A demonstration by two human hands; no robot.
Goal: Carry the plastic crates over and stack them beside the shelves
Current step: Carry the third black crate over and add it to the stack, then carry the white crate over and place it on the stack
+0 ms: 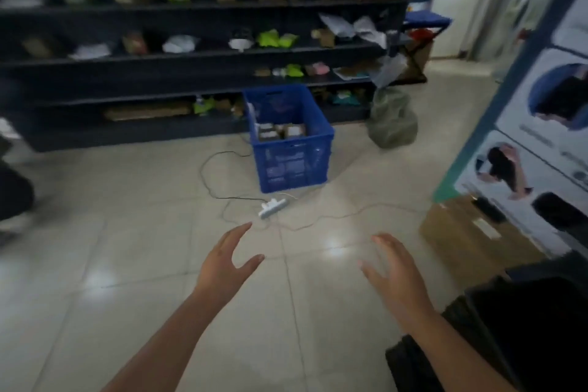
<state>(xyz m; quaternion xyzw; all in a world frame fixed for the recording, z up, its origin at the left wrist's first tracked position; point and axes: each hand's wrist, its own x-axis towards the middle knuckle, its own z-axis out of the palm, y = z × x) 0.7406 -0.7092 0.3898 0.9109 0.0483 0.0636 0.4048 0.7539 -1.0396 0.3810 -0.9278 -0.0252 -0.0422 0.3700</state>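
Both of the person's hands are out in front and holding nothing, the left hand and the right hand spread wide with palms turned toward each other, well short of the 1 blue crate in view. That crate sits on the floor right against the foot of the dark shelves, with a few small boxes inside it. The likeliest trouble, to my eye, is underfoot: 1 white power strip lies between the hands and the crate, with at least 2 thin cables looping across the tiles, so a foot could snag one on the way in or while backing off with a load. The loaded crate may also be heavier than it looks and tip if lifted unevenly. I count 1 cardboard box at the right edge of the floor, 1 grey-green sack by the shelf's right end, and 4 shelf levels; the picture is blurred, so smaller items go uncounted.
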